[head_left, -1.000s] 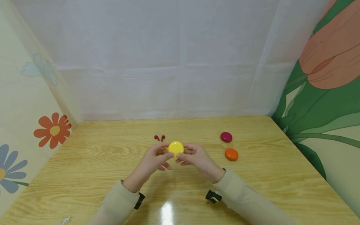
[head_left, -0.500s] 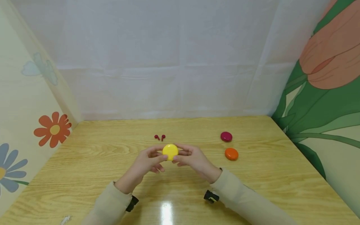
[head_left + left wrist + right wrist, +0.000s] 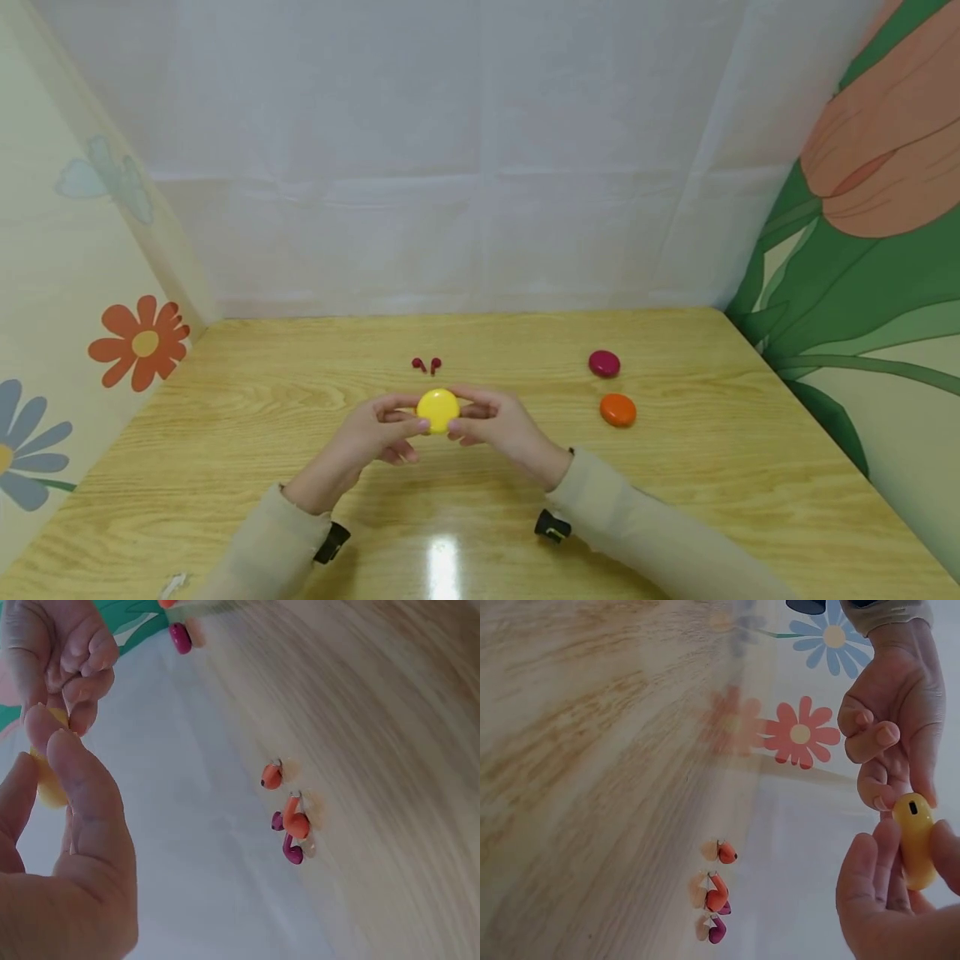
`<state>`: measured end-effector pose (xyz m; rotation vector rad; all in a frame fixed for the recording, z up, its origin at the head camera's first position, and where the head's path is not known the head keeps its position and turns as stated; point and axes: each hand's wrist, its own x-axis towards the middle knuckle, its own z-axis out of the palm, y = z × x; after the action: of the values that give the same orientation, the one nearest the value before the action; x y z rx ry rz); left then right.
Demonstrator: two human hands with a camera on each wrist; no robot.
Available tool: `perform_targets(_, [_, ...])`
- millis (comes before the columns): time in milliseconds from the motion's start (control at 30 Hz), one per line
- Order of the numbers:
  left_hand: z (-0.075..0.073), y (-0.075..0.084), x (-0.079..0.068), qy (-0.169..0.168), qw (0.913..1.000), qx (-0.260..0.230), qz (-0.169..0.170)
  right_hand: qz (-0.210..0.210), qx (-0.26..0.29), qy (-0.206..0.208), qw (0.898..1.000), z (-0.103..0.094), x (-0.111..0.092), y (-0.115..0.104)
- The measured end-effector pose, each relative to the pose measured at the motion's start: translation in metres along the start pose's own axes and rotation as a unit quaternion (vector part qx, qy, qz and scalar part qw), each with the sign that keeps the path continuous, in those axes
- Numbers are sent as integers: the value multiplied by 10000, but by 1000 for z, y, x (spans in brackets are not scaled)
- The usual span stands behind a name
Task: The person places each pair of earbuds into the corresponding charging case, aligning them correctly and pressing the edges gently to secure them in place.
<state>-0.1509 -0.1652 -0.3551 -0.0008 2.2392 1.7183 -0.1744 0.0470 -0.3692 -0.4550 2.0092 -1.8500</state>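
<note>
A round, glossy yellow earbud case (image 3: 438,412) is held above the table between both hands. My left hand (image 3: 371,431) pinches its left edge with thumb and fingers. On the opposite edge, my right hand (image 3: 498,427) grips it the same way. The case looks closed, and a small dark port shows on its rim in the right wrist view, where the yellow case (image 3: 914,840) is seen edge-on. Two orange earbuds (image 3: 297,824) lie on the table near the magenta earbuds (image 3: 427,366); in the head view the hands and case mostly hide the orange ones.
To the right on the wooden table (image 3: 720,467) sit a magenta round case (image 3: 604,363) and an orange round case (image 3: 618,410). A small white object (image 3: 174,585) lies at the front left. White sheeting (image 3: 480,167) stands behind, with flower-printed panels either side.
Both hands have moved left and slightly nearer the person, carrying the yellow earbud case along. The cases and magenta earbuds on the table stay put.
</note>
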Motion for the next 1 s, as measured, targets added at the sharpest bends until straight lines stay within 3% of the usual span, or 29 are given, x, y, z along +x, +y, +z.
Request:
perform_targets(267, [-9, -8, 3, -130, 9998, -171, -11, -39, 94, 32, 9999, 5, 5, 6])
perform_targets(500, [-23, -20, 5, -564, 9977, -376, 78, 58, 157, -106, 9998, 10, 9, 11])
perform_targets(1000, [-37, -28, -2, -665, 9973, -260, -178, 370, 409, 46, 9985, 30, 14, 16])
